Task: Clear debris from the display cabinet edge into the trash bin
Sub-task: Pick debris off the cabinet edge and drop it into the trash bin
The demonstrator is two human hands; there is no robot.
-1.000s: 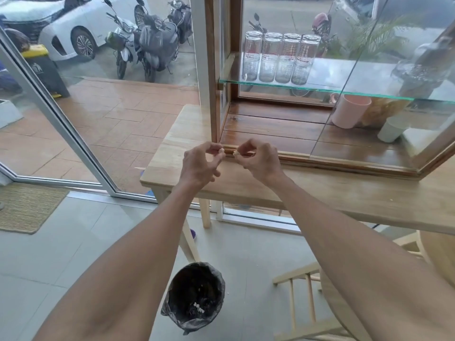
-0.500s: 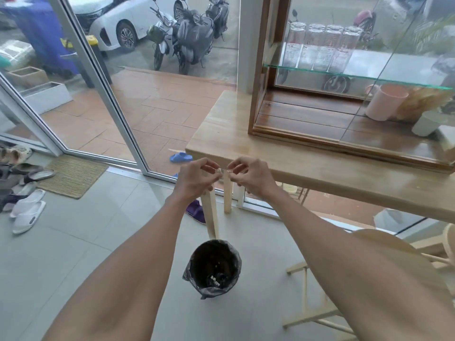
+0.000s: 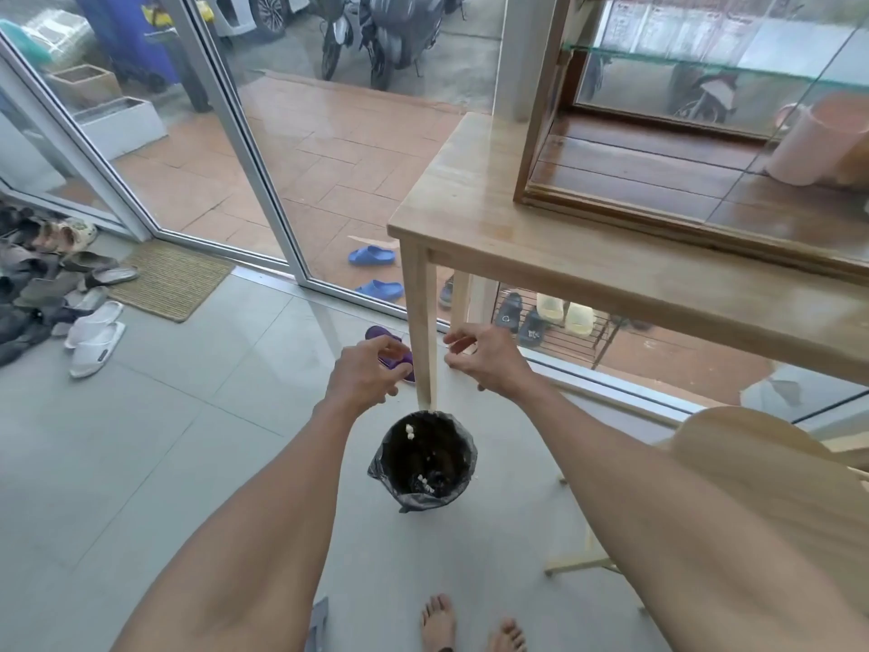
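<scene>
Grey floor tiles carry the small round trash bin lined with a crinkled black bag (image 3: 425, 463), directly below your hands. Pale crumbs of debris (image 3: 410, 431) already lie inside, so this load looks delivered. Your left hand (image 3: 364, 374) is loosely curled, your right hand (image 3: 484, 357) half open; neither visibly grips anything. Whether the glossy brown wooden display cabinet edge (image 3: 611, 211) on the light wooden bench (image 3: 470, 200) needs more clearing, you cannot tell.

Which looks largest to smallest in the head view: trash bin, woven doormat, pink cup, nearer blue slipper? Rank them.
1. Woven doormat, the widest patch.
2. Trash bin and pink cup: they look alike in size, and the cup is cut by the frame edge, so no ranking between them.
3. Nearer blue slipper, clearly smallest, though it lies farther away.
</scene>
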